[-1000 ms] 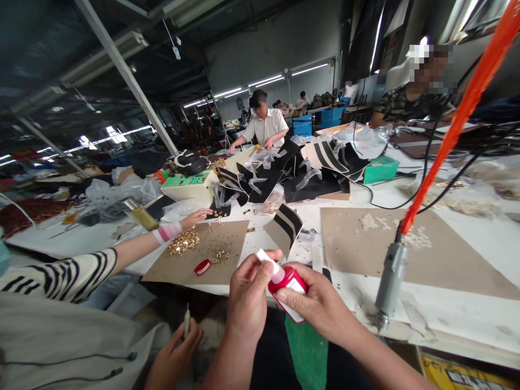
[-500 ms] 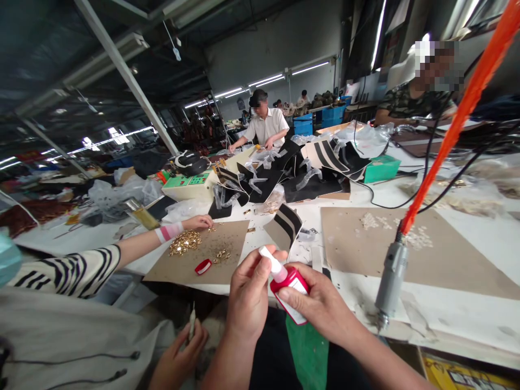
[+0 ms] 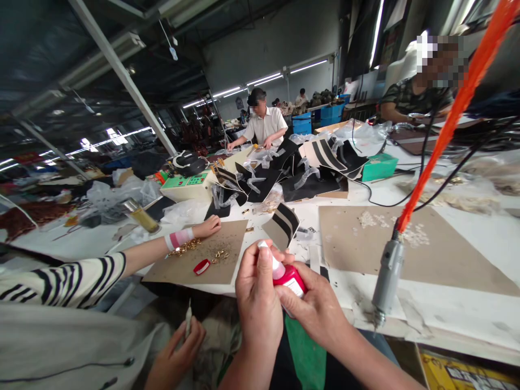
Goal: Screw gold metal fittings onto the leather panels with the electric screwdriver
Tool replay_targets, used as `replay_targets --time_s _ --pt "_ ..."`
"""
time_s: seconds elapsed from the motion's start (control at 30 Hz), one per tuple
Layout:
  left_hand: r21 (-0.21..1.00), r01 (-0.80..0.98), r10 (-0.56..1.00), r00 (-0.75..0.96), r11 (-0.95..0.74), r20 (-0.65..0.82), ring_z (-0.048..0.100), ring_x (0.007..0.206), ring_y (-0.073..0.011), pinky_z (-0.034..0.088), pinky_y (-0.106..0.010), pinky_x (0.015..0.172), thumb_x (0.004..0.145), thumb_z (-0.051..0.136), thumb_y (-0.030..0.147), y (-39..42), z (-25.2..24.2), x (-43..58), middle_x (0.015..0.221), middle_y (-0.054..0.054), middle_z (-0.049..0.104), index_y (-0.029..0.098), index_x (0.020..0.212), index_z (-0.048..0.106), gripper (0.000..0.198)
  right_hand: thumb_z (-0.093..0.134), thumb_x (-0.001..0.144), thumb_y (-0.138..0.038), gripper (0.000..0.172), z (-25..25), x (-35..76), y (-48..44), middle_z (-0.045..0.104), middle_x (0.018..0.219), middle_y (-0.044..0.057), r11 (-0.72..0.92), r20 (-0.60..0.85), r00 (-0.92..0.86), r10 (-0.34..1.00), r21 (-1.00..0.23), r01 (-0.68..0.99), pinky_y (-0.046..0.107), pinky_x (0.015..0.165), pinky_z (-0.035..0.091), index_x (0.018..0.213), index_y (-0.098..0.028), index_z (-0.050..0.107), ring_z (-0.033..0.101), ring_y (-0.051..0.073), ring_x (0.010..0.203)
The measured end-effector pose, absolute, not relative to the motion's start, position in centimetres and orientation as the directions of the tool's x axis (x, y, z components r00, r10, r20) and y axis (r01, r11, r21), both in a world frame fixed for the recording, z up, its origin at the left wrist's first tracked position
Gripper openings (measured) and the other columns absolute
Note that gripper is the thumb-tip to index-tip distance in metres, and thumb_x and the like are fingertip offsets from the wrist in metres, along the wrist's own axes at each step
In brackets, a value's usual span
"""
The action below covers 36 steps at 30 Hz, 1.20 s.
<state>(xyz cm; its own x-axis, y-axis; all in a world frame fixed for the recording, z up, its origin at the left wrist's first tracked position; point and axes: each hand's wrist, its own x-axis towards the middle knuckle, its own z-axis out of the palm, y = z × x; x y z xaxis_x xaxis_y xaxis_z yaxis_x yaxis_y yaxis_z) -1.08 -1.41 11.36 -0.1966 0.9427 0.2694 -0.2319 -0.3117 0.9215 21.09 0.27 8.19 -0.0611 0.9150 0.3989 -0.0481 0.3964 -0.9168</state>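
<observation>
A small red squeeze bottle [image 3: 291,279] with a white label is held upright but tilted, above the near edge of the table. My right hand [image 3: 314,298] wraps round its body, thumb across the label side. The fingers and thumb of my left hand [image 3: 260,290] close on the bottle's white nozzle [image 3: 277,265], which leans up to the left over a pinkish collar. My fingers partly hide both bottle and nozzle. Just beyond my hands lies a beige piece with black stripes [image 3: 282,225]. Green cloth [image 3: 305,352] hangs below the bottle over my lap.
At left, a co-worker's hand [image 3: 208,226] reaches over cardboard [image 3: 231,260] with gold fittings [image 3: 187,247] and a red oval object [image 3: 201,267]. Another hand there holds a thin tool [image 3: 188,319]. A grey rotary tool [image 3: 389,281] hangs from an orange cord at right, before white bits [image 3: 414,235].
My hands have turned the bottle, so less of its label shows, and my left hand sits slightly farther right. The co-worker's arm at left has moved right and now covers some gold fittings.
</observation>
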Motion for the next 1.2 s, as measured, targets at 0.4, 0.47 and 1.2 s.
replay_targets --time_s 0.4,0.47,1.2 --pt "0.906 -0.347 0.957 -0.236 -0.243 0.167 0.073 0.075 -0.0162 0.062 -0.035 0.09 0.095 0.074 0.05 1.8 12.8 12.3 0.075 0.002 0.068 0.022 0.105 0.07 0.03 0.072 0.097 -0.041 0.023 7.7 20.9 0.1 0.07 0.095 0.0 0.42 0.421 -0.019 0.907 -0.906 -0.055 0.025 0.071 0.045 0.109 -0.022 0.068 0.058 0.015 0.078" --pt "0.915 -0.346 0.97 -0.191 -0.208 0.149 0.076 0.085 -0.02 0.061 -0.036 0.091 0.095 0.074 0.05 1.9 12.8 11.3 0.083 -0.002 0.074 0.022 0.107 0.071 0.031 0.072 0.097 -0.046 0.027 7.6 21.3 0.4 0.068 0.09 0.0 0.364 0.372 -0.056 0.927 -0.924 -0.115 0.025 0.069 0.044 0.105 -0.02 0.069 0.056 0.015 0.076" --pt "0.907 -0.418 0.977 0.166 -0.051 0.132 0.076 0.103 -0.0255 0.054 -0.045 0.107 0.098 0.066 0.05 3.3 13.4 9.2 0.101 -0.008 0.081 0.02 0.12 0.072 0.037 0.073 0.098 -0.046 0.028 6.1 22.4 0.6 0.069 0.091 0.0 0.354 0.352 -0.074 0.933 -0.935 0.004 0.027 0.069 0.043 0.111 -0.021 0.071 0.057 0.015 0.076"
